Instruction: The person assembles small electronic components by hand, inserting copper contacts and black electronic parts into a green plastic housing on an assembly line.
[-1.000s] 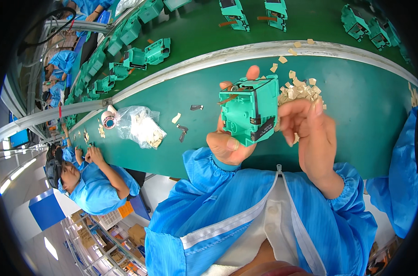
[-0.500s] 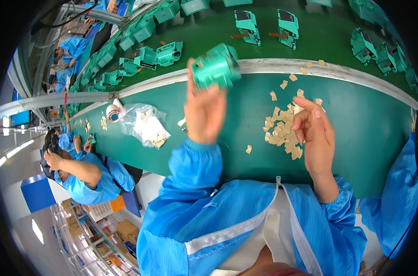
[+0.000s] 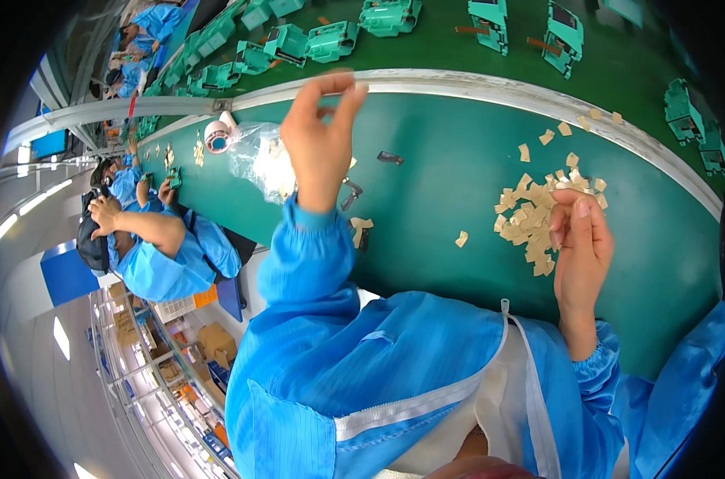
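My left hand [image 3: 318,140] is raised near the pale rail at the belt's edge. Its thumb and forefinger stand apart with nothing between them. Just beyond it, on the green belt, lies a green plastic housing [image 3: 390,16]. My right hand [image 3: 583,251] hovers at the right side of a pile of small cream-coloured pieces [image 3: 526,223]. Its fingers are curled, with thumb and forefinger close together; whatever they may pinch is too small to make out. A clear plastic bag [image 3: 250,156] of cream pieces lies left of my left hand, which partly covers it.
Several green housings [image 3: 333,40] line the belt [image 3: 426,52] beyond the rail [image 3: 450,80]. A white roll [image 3: 217,136] stands beside the bag. Small dark parts [image 3: 390,157] lie on the green table [image 3: 434,136]. Co-workers in blue sit at left; a blue sleeve [image 3: 689,383] shows at right.
My left hand has let go of the green housing, which now rests on the belt, and it is empty. The right forefinger has curled in toward the thumb. The view has shifted.
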`<state>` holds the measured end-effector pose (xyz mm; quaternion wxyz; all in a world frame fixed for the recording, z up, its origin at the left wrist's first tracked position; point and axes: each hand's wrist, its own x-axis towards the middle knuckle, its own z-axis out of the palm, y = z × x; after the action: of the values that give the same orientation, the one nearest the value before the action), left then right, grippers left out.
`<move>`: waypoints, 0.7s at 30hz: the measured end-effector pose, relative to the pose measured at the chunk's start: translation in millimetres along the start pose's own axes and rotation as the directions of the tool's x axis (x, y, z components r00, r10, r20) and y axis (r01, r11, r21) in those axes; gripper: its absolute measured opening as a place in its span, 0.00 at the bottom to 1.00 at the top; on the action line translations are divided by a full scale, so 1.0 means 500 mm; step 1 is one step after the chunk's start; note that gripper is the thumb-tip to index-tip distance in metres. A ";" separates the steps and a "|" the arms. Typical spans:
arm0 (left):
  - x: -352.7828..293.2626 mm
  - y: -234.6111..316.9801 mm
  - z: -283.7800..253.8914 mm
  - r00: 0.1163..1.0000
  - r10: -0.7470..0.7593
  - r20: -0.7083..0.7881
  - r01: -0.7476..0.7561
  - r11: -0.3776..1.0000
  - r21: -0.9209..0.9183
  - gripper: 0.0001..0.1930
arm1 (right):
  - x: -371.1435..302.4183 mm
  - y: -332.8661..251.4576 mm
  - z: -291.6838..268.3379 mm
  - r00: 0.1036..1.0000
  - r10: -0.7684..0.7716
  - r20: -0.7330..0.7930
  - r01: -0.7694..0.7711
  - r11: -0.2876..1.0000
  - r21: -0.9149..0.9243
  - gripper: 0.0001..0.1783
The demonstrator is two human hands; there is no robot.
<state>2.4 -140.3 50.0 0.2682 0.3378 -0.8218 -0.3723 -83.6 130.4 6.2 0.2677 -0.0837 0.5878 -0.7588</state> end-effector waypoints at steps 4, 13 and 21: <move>-0.091 -0.081 -0.043 0.924 0.239 0.298 -0.360 0.805 0.472 0.13 | -0.009 0.000 0.011 0.998 -0.010 0.055 0.012 0.999 -0.035 0.15; -0.104 -0.124 -0.035 0.891 0.218 0.397 -0.352 0.885 0.305 0.07 | -0.018 0.015 0.012 0.996 -0.023 0.082 0.028 0.998 -0.061 0.13; -0.302 -0.107 -0.082 0.999 0.007 0.043 0.006 0.950 -0.311 0.02 | -0.030 0.012 0.032 0.984 0.063 0.165 -0.034 0.984 -0.172 0.09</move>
<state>144.9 -70.3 2.7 0.3004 0.2829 -0.7586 -0.5042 -61.9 123.3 8.0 0.3271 -0.1561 0.6269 -0.6897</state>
